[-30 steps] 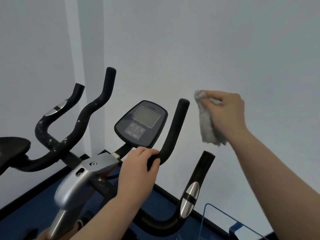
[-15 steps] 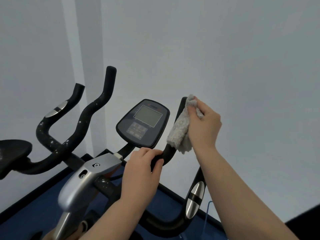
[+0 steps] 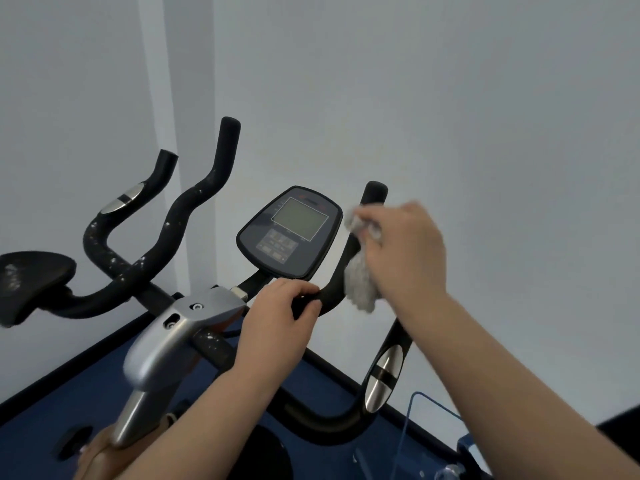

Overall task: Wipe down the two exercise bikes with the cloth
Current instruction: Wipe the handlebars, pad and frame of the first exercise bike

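From the head camera, the right hand [image 3: 403,251] holds a grey cloth [image 3: 360,278] bunched in its fingers and presses it against the upright right horn of the handlebar [image 3: 372,197] of the near exercise bike [image 3: 173,337]. The left hand [image 3: 277,327] is wrapped round the same bar lower down, just below the display console [image 3: 294,230], steadying it.

The cloth looks soft, light and limp: its loose end hangs below the hand, so it is best held in a wad with the palm behind it. The handlebar looks stiff and foam-covered, probably grippy, not slick; the console screen likely wants lighter pressure.

White specks show on the left handlebar horns [image 3: 194,199], so that side probably remains to be wiped. A black saddle [image 3: 34,275] stands at the far left; whether it belongs to the second bike I cannot tell.

The bike stands on a blue floor mat [image 3: 52,420] with a dark border, set in a corner of plain pale walls [image 3: 485,98].
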Available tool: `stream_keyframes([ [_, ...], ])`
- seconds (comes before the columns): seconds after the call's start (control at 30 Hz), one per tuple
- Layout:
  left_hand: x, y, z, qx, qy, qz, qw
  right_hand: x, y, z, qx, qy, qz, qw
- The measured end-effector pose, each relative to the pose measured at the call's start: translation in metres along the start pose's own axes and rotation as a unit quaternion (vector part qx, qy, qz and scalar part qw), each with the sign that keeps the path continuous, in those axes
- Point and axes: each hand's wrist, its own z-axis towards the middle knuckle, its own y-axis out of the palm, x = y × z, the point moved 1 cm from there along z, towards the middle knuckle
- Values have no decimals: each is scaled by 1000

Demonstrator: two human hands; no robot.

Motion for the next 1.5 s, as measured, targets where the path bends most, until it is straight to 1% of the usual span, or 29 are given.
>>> stream_keyframes([
  [0.03, 0, -3, -2, -6, -6, 2, 1000, -3, -3, 12, 22, -63, -8, 998],
  [0.07, 0, -6, -4, -15, -6, 14, 1000, -5, -2, 21, 15, -118, -40, 992],
  [0.1, -1, -11, -7, -24, -3, 32, 999, -3, 2, 26, -20, -153, -88, 984],
  [0.13, -2, -15, -11, -29, 1, 50, 998, 3, 7, 27, -56, -170, -137, 974],
  [0.17, -5, -20, -16, -28, 2, 68, 997, 9, 12, 27, -75, -183, -173, 965],
  [0.23, -10, -32, -26, -7, -1, 101, 995, 19, 21, 18, -92, -226, -210, 947],
  [0.27, -12, -37, -32, 8, -4, 115, 993, 21, 26, 16, -114, -256, -237, 930],
  [0.3, -14, -41, -37, 18, -7, 128, 992, 24, 30, 15, -144, -266, -259, 917],
  [0.33, -16, -44, -42, 21, -12, 135, 991, 24, 32, 15, -165, -258, -262, 915],
  [0.37, -18, -46, -46, 21, -17, 137, 990, 23, 33, 15, -168, -244, -263, 918],
  [0.43, -20, -50, -53, 21, -28, 135, 990, 23, 35, 8, -164, -224, -234, 932],
  [0.47, -20, -52, -54, 20, -29, 140, 990, 22, 36, 2, -185, -199, -212, 939],
  [0.53, -22, -55, -59, 16, -26, 157, 987, 20, 39, -5, -220, -137, -140, 956],
  [0.6, -23, -58, -67, 20, -22, 174, 984, 19, 40, -5, -224, -51, -52, 972],
  [0.67, -25, -59, -75, 33, -27, 183, 982, 15, 39, -6, -218, 14, 22, 976],
  [0.77, -27, -59, -82, 57, -46, 188, 979, 0, 44, -24, -212, 69, 99, 970],
  [0.87, -28, -58, -81, 62, -56, 180, 980, -8, 50, -48, -195, 36, 96, 975],
  [0.97, -28, -58, -82, 69, -56, 188, 978, 6, 45, -60, -118, 0, 90, 989],
  [1.03, -29, -58, -85, 83, -61, 199, 974, 12, 43, -70, -74, 15, 57, 995],
  [1.07, -30, -57, -88, 92, -71, 199, 973, 11, 44, -75, -68, 28, 46, 996],
  [1.2, -34, -55, -105, 146, -119, 147, 971, -1, 49, -83, -49, 34, 56, 997],
  [1.27, -34, -52, -112, 160, -135, 121, 970, -6, 49, -84, -49, 30, 59, 997],
  [1.4, -35, -51, -116, 172, -158, 90, 968, -26, 53, -98, -74, -33, 45, 996],
  [1.5, -38, -51, -117, 175, -173, 74, 967, -37, 58, -103, -102, -62, 47, 992],
])
